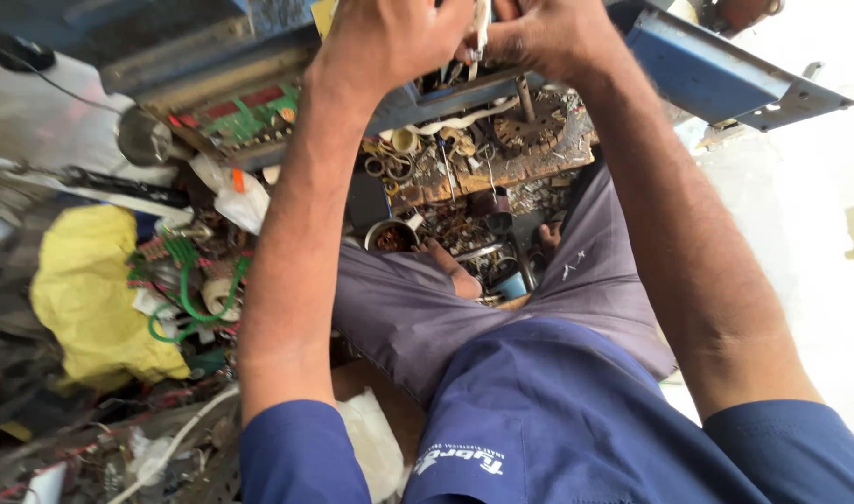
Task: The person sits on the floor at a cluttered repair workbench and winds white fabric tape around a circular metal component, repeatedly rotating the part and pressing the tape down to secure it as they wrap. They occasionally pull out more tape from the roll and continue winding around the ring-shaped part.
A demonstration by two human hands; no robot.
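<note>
Both my hands are raised together at the top edge of the view, over a blue metal frame [716, 75]. My left hand [390, 37] and my right hand [548, 33] close around a small pale tool or part [481, 28] held between them; what it is stays hidden by the fingers. Below the hands lies a worn wooden board [488, 168] covered with washers, rings and small metal parts. A green circuit board [250, 117] sits in the frame to the left.
I sit with grey trousers [418, 308] and a bare foot [450, 271] over a floor strewn with scrap. A yellow bag [91, 299], green wire coils [180, 289] and a small metal bowl [390, 236] lie to the left. Pale floor shows on the right.
</note>
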